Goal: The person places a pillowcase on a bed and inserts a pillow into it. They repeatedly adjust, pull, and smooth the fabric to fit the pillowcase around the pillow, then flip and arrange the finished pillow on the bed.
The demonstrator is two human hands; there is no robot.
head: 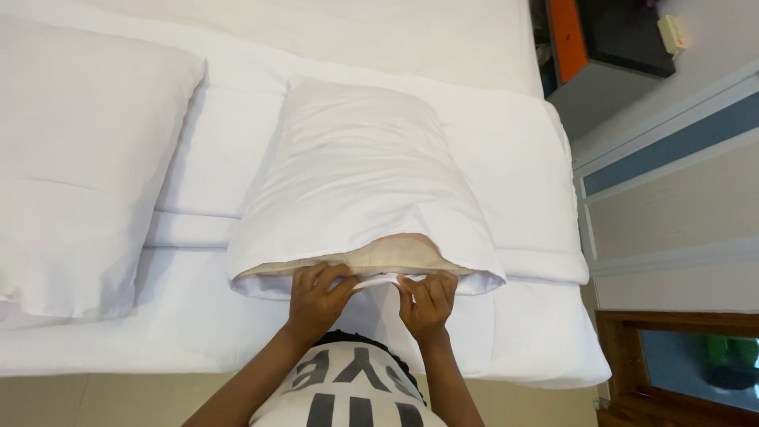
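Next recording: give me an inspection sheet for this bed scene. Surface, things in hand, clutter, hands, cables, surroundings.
Surface: bed with white sheets, folded duvet across it.
Things in hand: pillow, beige, showing at the open end of a white pillowcase; case covers most of it.
Clutter: second white pillow lying at the left, apart from the first.
Hands: left hand and right hand both pinch the pillowcase's open hem.
Cables: nothing seen.
Surroundings: dark bedside unit with an orange panel at the top right, pale wall, wooden frame at the lower right, beige floor.
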